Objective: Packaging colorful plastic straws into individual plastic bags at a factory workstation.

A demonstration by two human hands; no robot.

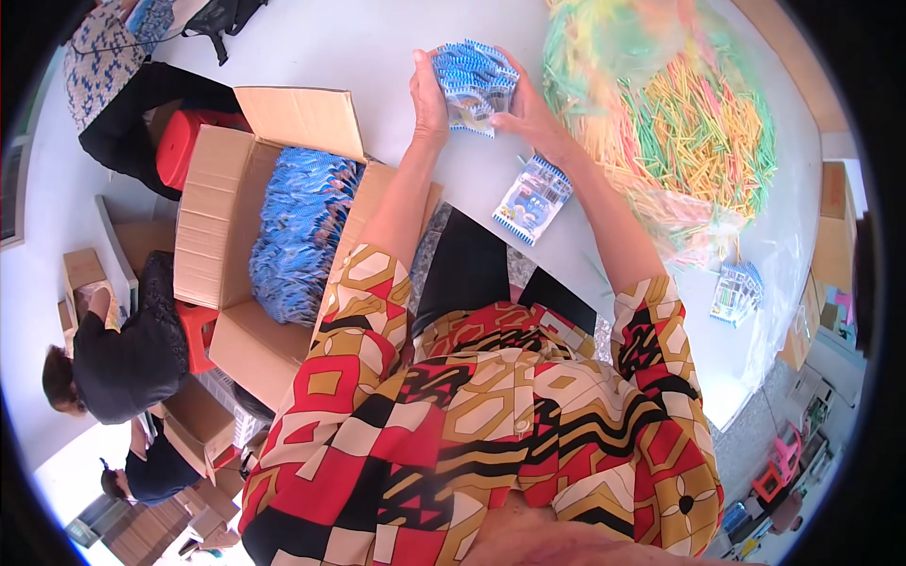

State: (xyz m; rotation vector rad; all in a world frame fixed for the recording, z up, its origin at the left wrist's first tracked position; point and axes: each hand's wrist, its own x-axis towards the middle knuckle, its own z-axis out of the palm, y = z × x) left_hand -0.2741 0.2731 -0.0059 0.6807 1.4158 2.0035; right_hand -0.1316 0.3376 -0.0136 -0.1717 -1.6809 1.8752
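Over the far part of the pale table, a bunch of blue-and-clear packets stands between my two hands, their crimped edges fanned side by side. My left hand presses against its left side, with the fingers partly hidden. From the right, my right hand wraps round the bunch, its thumb across the front near the bottom. One blue-and-white packet lies flat on the table below my right wrist. To the left, an open cardboard box holds rows of similar blue packets.
A big clear plastic bag of thin coloured sticks spreads over the table's right. Beside its lower edge lies another small bunch of packets. Two people in dark clothes are at the left, near red stools and cartons.
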